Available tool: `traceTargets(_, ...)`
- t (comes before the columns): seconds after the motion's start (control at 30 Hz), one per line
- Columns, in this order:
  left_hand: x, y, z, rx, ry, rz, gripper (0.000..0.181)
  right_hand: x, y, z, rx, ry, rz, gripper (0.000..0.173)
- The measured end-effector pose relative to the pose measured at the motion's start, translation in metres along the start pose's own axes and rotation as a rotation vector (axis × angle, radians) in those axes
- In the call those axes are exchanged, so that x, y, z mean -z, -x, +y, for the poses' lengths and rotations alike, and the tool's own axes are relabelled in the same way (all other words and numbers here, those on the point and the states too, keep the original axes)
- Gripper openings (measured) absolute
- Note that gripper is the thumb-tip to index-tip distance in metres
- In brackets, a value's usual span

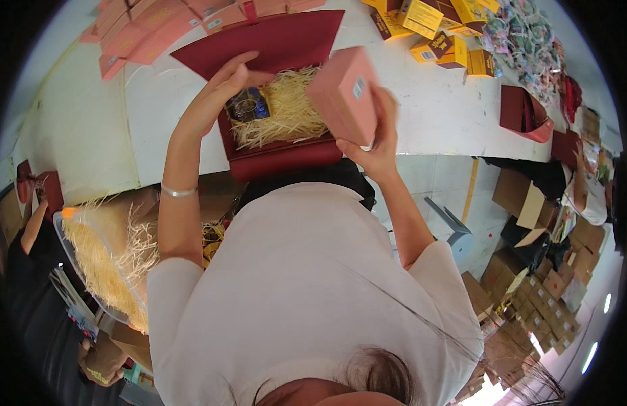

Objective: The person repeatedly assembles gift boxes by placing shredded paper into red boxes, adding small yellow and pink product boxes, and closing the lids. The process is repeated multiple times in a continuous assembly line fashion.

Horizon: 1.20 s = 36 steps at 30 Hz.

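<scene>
My right hand [379, 137] is closed around a pink cardboard box [342, 96], held tilted over the right end of a dark red gift box [283, 157]. The gift box stands at the table edge, its lid [293, 40] folded back. Pale shredded paper filling [290, 109] lies inside it, with a small dark and blue package [248, 105] at the left end. Over that left end hovers my left hand [232, 81], fingers apart and holding nothing; its fingertips are near the lid.
Pink boxes [151, 30] are stacked at the back left. Yellow-brown boxes [420, 20] and clear wrapped packages [521, 40] lie at the back right, near an open red box [521, 114]. A tub of shredded filling [95, 254] stands left. Other people work at both sides.
</scene>
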<state>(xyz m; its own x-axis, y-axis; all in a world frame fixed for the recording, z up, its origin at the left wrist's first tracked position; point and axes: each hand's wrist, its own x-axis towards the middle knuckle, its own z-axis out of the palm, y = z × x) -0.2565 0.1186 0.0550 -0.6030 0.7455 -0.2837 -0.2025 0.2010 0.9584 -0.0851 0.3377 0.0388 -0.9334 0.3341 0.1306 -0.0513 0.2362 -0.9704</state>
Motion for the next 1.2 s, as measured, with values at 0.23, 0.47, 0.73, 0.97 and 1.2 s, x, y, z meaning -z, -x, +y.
traceTargets(0.23,0.017,0.012,0.017,-0.042,-0.156,-0.078,0.066,-0.066,-0.027,-0.003,-0.7,-1.268,-0.743,0.076)
traceTargets(0.47,0.024,0.015,0.008,0.107,-0.081,0.131,0.06,-0.078,-0.039,-0.002,-0.399,-0.521,-0.546,0.067)
traceTargets(0.73,0.033,0.011,-0.021,0.075,-0.468,-0.009,0.054,-0.092,-0.051,0.029,-0.255,-0.202,-0.7,0.047)
traceTargets(0.97,0.041,-0.002,-0.043,-0.089,-0.559,0.074,0.038,-0.109,-0.03,0.084,-0.555,-0.158,-0.663,0.045)
traceTargets(1.2,0.034,0.005,-0.059,-0.254,-0.7,0.145,0.039,-0.13,-0.041,0.102,-0.317,0.521,-0.775,0.05)
